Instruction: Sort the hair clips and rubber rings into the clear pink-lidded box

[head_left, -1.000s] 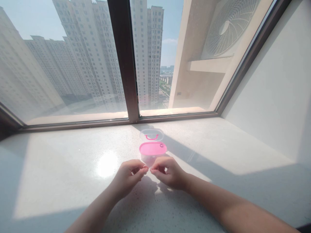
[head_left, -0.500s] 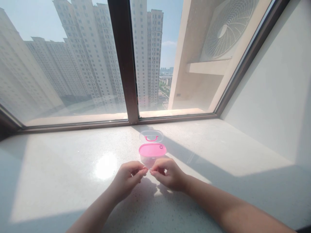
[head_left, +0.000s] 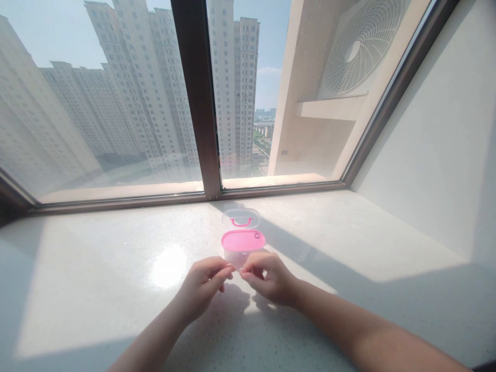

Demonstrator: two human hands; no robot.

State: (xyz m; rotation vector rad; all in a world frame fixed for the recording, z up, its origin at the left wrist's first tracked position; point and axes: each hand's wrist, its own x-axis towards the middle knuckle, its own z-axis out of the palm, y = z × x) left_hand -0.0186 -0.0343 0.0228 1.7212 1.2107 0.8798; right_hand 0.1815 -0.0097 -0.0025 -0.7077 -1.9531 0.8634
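Box [head_left: 243, 240] sits unmoved at lower centre; left hand [head_left: 205, 284] slackens its pinch slightly, seemingly a minor adjustment; right hand [head_left: 271, 279] stays pinched. Anything held is too small to tell.

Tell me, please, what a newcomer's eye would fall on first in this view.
Likely the pink-topped box on the white sill, mid-picture, with a clear lid and pink handle behind it. Nearer the viewer, the left hand and right hand nearly meet at the fingertips. Beyond the window, tall buildings rise at left.
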